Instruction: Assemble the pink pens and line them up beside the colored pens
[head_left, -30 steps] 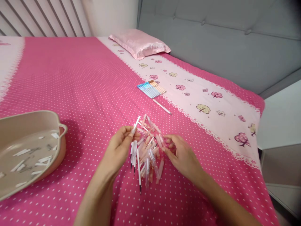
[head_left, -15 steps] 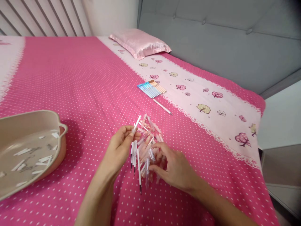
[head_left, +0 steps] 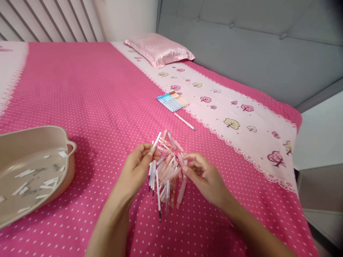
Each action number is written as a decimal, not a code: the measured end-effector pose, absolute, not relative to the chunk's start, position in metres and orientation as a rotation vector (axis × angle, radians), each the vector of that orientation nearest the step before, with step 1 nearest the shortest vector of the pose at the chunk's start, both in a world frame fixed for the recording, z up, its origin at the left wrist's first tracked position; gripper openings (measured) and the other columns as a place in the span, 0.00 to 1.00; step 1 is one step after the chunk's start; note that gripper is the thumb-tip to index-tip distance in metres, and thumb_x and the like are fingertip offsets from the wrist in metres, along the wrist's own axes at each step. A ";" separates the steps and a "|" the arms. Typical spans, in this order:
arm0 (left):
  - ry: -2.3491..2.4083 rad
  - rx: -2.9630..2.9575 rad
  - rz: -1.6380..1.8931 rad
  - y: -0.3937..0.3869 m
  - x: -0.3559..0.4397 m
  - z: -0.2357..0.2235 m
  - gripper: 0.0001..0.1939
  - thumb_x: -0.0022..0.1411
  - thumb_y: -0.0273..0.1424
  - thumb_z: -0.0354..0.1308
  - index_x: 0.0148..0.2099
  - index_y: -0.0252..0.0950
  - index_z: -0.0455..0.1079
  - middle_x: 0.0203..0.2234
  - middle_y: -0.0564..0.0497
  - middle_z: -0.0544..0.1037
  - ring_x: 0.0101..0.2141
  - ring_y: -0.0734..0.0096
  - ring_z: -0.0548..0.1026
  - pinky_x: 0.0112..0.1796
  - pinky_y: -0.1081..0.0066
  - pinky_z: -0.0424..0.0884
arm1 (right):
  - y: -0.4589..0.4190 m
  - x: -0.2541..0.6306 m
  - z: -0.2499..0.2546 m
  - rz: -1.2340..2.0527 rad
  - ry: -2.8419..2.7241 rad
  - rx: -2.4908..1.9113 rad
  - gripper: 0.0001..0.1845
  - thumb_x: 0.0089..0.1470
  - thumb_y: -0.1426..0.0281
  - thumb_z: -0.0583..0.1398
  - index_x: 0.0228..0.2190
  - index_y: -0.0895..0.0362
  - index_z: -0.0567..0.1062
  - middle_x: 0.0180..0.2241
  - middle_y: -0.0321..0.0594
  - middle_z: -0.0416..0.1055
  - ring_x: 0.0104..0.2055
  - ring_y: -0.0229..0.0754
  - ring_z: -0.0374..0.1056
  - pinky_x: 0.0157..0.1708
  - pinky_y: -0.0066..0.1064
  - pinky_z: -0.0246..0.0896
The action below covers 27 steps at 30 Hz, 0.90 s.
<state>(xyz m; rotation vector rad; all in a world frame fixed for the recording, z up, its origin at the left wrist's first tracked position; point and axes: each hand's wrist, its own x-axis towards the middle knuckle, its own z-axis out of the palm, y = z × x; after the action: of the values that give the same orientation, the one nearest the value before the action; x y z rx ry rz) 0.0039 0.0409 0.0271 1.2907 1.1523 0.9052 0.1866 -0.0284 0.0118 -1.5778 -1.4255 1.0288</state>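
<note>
Presently, left hand (head_left: 136, 162): the thumb and fingers are closed together around one slim white stick (head_left: 157, 139), which points obliquely upward above the left side of the pile.
Right hand (head_left: 207, 175): the thumb and forefinger are narrow, at the right edge of the pile; whether they grip a tube, I cannot tell.
Pile of tubes (head_left: 171, 173): pink and clear pieces, lying crosswise between both hands on the dotted pink bedspread (head_left: 107, 107).
Dark-tipped sticks (head_left: 158, 189): several white ones, at the left side of the pile.
Pens in a row (head_left: 173, 101): blue and peach, side by side beyond the pile; one single pen (head_left: 185, 121) lies near them.
Beige basin (head_left: 34, 139): at the far left, with small white pieces (head_left: 49, 182) inside.
</note>
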 end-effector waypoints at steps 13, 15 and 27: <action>1.163 1.210 0.901 0.043 0.003 0.028 0.13 0.56 0.34 0.55 0.41 0.31 0.65 0.31 0.48 0.75 0.33 0.68 0.73 0.42 0.65 0.68 | -0.025 0.195 0.001 0.728 -1.648 -1.802 0.13 0.58 0.70 0.51 0.39 0.56 0.75 0.37 0.41 0.75 0.38 0.43 0.70 0.38 0.35 0.62; 1.201 1.209 0.921 0.044 0.001 0.027 0.12 0.54 0.34 0.55 0.40 0.32 0.65 0.32 0.48 0.74 0.34 0.68 0.73 0.41 0.65 0.67 | -0.025 0.195 -0.001 0.711 -1.678 -1.812 0.13 0.58 0.71 0.51 0.39 0.56 0.74 0.38 0.41 0.75 0.39 0.44 0.70 0.39 0.36 0.62; 1.292 1.244 0.889 0.052 -0.004 0.010 0.03 0.49 0.29 0.49 0.27 0.35 0.61 0.22 0.54 0.67 0.26 0.72 0.66 0.30 0.71 0.62 | -0.026 0.195 -0.002 0.711 -1.711 -1.834 0.11 0.56 0.73 0.53 0.36 0.55 0.75 0.34 0.39 0.74 0.35 0.42 0.68 0.37 0.35 0.61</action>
<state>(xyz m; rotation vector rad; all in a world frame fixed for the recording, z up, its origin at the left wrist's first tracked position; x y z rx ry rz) -0.0035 0.0521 0.0096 1.2441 1.2922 0.8892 0.1950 -0.0265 -0.0023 -1.8343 -1.7105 0.7106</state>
